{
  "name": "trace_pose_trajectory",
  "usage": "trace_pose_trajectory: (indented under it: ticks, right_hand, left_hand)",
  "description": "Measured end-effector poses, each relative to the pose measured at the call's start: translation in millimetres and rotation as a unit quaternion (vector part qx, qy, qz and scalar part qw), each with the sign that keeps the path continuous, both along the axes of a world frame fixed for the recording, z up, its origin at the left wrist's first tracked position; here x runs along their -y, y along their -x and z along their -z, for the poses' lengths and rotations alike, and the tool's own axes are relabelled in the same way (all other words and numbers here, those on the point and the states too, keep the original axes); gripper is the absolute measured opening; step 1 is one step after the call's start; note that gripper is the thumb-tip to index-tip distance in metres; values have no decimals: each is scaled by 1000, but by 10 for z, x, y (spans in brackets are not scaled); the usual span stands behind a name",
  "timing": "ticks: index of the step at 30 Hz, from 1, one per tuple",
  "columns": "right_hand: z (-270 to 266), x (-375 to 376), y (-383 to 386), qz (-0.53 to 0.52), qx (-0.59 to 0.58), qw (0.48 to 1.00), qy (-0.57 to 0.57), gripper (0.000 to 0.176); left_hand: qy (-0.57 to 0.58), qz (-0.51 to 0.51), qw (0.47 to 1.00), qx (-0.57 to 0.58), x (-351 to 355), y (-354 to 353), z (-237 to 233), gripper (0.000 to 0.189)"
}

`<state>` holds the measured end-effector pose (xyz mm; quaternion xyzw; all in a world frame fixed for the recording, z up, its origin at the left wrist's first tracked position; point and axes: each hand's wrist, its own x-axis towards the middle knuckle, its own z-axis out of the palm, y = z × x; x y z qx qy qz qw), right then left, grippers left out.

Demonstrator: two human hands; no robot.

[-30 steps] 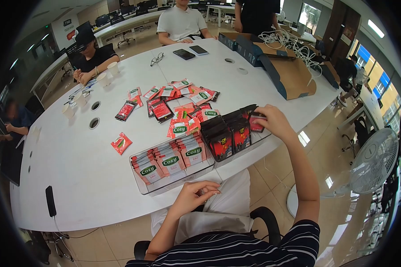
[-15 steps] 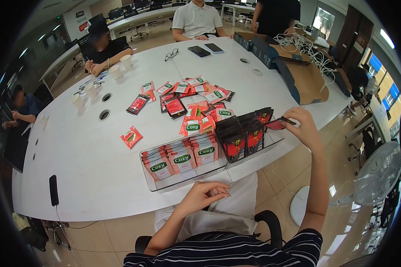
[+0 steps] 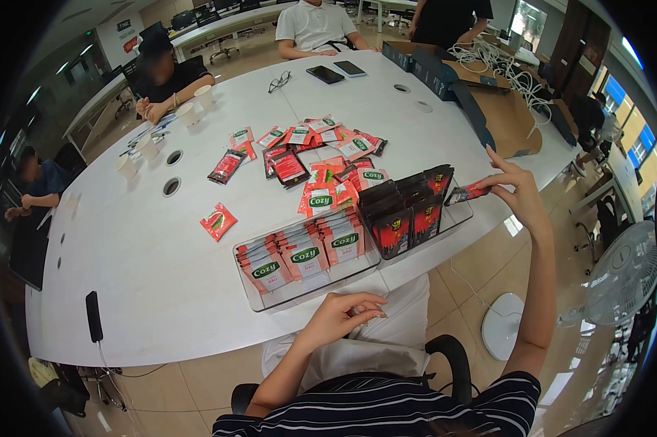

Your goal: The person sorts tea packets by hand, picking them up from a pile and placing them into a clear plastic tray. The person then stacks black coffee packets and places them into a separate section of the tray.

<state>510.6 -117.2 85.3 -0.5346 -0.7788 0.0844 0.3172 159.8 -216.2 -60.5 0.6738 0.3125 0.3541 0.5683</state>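
At the right end of the clear tray [image 3: 462,214], my right hand [image 3: 519,192] pinches a small black-and-red sachet [image 3: 471,192] by its edge, its other fingers spread. The sachet hangs just over that end of the tray. Beside it stand rows of upright black-and-red sachets [image 3: 392,231]. Pink Cozy sachets [image 3: 305,256] fill the adjoining clear tray [image 3: 270,306] on the left. My left hand [image 3: 337,320] hovers over my lap at the table's near edge, fingers loosely bent and apart, with nothing visible in it.
Loose pink and black-red sachets [image 3: 288,167] lie piled mid-table, with one pink sachet [image 3: 218,221] apart. Glasses [image 3: 278,81], two phones [image 3: 325,74], paper cups [image 3: 187,114] and an opened box [image 3: 503,116] with white cables lie farther off. A fan [image 3: 621,271] stands right. Other people sit around.
My right hand has shifted slightly, its fingers spreading more, and the sachet has turned in its pinch. The left hand's fingers have straightened a little. The whole view has shifted slightly.
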Motion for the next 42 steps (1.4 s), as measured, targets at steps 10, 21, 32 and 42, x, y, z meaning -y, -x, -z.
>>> trace_pose_trajectory:
  ticks: [10,21,32,42]
  right_hand:
    - [-84,-100,-44,-18,14,998,54,17]
    - [-78,-149,-141,-23,79,996,14,24]
    - [266,-333,295,-61,173,982,-48,16]
    - [462,-560,522,-49,177,981,-64,86]
  left_hand:
    - [-15,14,1000,12,-29,-9,-25,23]
    - [-14,24,1000,8,-34,5,-22,23]
    - [-1,27,1000,-3,-41,10,-112,22]
    - [3,24,1000,2,-32,12,-73,24]
